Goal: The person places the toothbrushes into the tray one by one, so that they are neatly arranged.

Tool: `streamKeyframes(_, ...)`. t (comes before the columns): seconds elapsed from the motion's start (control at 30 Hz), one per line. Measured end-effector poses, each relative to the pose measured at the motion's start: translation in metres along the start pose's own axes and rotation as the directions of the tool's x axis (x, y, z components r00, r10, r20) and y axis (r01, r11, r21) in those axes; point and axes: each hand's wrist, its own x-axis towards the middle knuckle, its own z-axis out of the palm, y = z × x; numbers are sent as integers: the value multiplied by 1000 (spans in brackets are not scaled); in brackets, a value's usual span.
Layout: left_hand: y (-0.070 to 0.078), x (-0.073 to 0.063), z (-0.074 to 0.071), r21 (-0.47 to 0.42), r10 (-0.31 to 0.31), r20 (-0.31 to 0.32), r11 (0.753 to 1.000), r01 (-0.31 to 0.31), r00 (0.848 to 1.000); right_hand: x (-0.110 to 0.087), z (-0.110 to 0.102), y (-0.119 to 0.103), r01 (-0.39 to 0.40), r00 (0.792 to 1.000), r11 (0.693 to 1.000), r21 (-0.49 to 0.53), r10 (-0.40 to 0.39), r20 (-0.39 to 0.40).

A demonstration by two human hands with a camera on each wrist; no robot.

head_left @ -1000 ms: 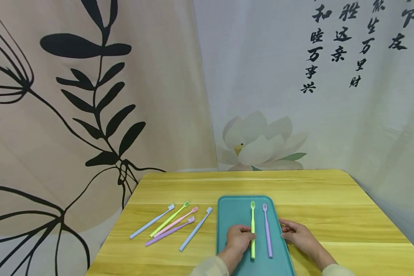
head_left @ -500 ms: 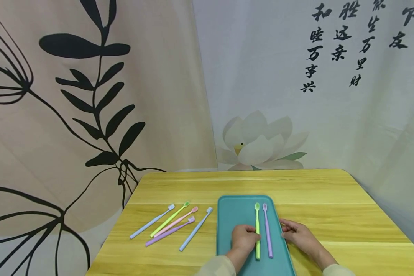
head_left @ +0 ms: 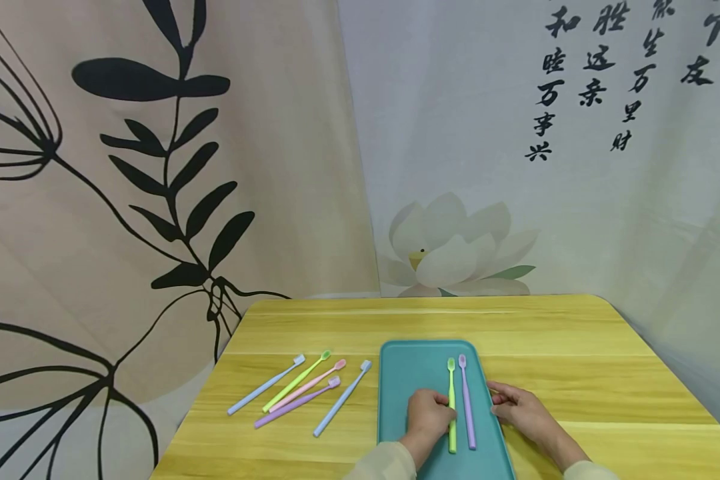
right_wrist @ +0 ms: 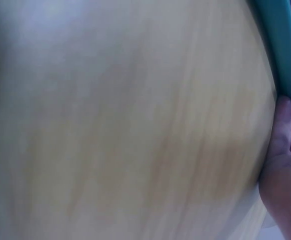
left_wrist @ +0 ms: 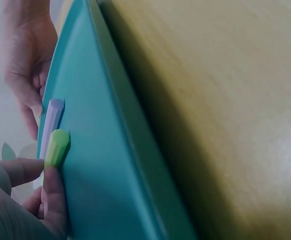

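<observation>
My left hand (head_left: 427, 419) pinches a green toothbrush (head_left: 452, 381) between thumb and fingers, low on its handle. The brush lies lengthwise over the teal tray (head_left: 411, 367), bristle end away from me. Just right of it, nearly parallel, a purple toothbrush (head_left: 467, 405) lies on the tray. In the left wrist view, the butt of the green handle (left_wrist: 58, 145) sticks out past my fingers, beside the purple one (left_wrist: 52, 120). My right hand (head_left: 521, 412) rests on the table with its fingertips at the tray's right rim; its thumb (right_wrist: 284, 112) touches the outer wall.
Left of the tray, on the wooden table (head_left: 546, 327), lie several toothbrushes: two blue ones (head_left: 264, 387) (head_left: 342, 400), a green one (head_left: 297, 382), a pink one (head_left: 309, 385) and a purple one (head_left: 297, 403). A printed curtain (head_left: 312, 167) hangs behind the table.
My left hand has shifted the green toothbrush rightward across the tray, close to the purple one, then slightly towards me. My right hand has stayed at the tray's rim.
</observation>
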Motion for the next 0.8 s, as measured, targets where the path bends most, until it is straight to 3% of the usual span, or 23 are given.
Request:
streamKeyframes(0.47,-1,1,3,-31,6,27,999,-5,1000,-2,1,-1,-13,1000,1000,2,13,-6)
streamKeyframes(0.8,2,3,-11,-160,71,95,986,-55,993,-3,1,-3,-7,1000,1000,0,7,-6)
